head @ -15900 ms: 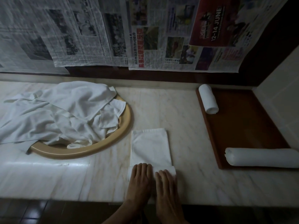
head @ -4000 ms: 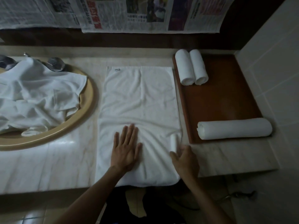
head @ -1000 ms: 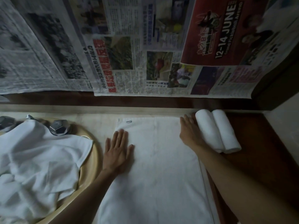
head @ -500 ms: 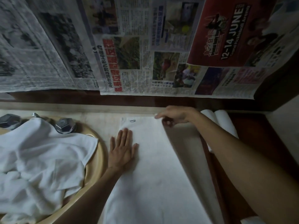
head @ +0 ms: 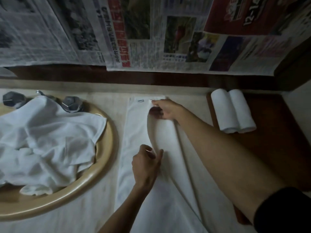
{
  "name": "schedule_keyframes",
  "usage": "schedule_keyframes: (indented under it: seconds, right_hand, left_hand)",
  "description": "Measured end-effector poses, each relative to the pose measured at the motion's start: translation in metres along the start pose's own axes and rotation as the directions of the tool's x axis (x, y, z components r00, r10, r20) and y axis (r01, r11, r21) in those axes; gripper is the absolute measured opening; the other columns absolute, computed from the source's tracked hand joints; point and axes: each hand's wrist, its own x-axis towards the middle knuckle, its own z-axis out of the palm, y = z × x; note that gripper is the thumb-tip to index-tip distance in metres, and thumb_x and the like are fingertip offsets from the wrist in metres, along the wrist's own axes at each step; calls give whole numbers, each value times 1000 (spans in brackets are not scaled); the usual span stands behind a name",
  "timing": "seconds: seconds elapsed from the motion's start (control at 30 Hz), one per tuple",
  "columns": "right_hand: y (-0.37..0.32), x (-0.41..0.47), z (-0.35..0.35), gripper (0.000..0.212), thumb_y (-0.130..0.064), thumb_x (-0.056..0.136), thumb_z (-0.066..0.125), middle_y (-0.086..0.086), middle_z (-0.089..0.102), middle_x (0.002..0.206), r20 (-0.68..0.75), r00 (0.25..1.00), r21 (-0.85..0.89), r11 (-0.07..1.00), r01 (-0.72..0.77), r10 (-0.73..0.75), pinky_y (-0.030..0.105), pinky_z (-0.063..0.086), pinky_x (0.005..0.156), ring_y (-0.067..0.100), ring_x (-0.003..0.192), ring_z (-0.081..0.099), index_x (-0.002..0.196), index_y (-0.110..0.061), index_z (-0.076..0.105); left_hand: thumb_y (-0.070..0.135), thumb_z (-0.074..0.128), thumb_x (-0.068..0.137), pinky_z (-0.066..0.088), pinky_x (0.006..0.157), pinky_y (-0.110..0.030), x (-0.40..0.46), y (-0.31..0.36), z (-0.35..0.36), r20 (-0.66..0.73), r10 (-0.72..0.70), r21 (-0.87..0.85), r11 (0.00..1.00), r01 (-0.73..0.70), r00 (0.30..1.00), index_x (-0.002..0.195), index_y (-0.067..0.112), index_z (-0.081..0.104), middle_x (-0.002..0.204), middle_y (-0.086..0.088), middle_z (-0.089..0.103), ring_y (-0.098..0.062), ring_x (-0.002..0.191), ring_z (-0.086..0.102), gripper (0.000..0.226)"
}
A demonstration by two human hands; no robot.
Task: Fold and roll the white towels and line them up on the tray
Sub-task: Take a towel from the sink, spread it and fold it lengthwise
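The scene was dim and grainy, colours muted. The white towel [head: 134, 125] and rolls [head: 233, 111] were the brightest areas. Motion blur softened the left hand [head: 146, 163]. The newspapers [head: 151, 34] bowed with wide-angle distortion, and the corners darkened.

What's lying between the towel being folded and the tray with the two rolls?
In the head view, only bare marble counter separates the towel from the wooden tray; the right arm crosses above it.

Two rolled towels [head: 233, 111] side by side at far end of one tray [head: 276, 132], right. One flat towel [head: 134, 132] mid-table. One towel heap [head: 45, 140] in one basin [head: 101, 165], left. Two tap knobs [head: 71, 103], far left. Two hands [head: 146, 163].
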Motion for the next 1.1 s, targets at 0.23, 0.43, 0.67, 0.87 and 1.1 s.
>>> schedule_keyframes:
  seconds: [0.23,0.43,0.67,0.87,1.1]
  right_hand:
    - [-3,-5,1,15,-28,92,64,0,63,66,-151,985,-135,989,61,-81,23,39,51,11,52,53,84,-16,63]
    - [-33,-2,20,24,-32,82,65,2,63,60,-296,917,-228,952,203,-267,15,27,38,11,39,43,66,-13,66]
    - [-13,29,53,50,-46,98,42,15,73,95,-357,908,-280,952,122,-221,32,56,64,28,80,70,98,-4,70]
    - [9,38,27,30,-8,95,53,11,49,136,-240,706,-813,535,229,-666,33,37,98,29,124,50,124,-6,58]
    - [0,67,8,28,-3,95,57,12,54,128,-66,744,-886,383,263,-664,28,39,97,29,118,54,121,-6,66]
  left_hand:
    - [35,63,94,52,60,-31,7,1,-12,-14,85,-22,996,-86,996,58,13,64,52,3,62,-11,51,60,42]
    - [30,51,101,26,48,-23,8,19,-38,-201,51,-158,984,-84,978,57,16,40,48,6,39,-9,48,41,47]
    - [27,46,103,33,53,-31,44,-24,-43,-195,-139,-204,974,99,971,71,6,56,65,-4,56,-23,64,54,39]
    - [34,54,100,34,59,-29,66,-28,-50,-152,-122,-163,982,97,981,86,13,67,75,2,65,-17,71,58,29]
    - [37,59,97,36,71,-27,93,-11,-51,-179,-123,-131,986,100,976,102,12,71,91,-6,73,-25,86,66,28]
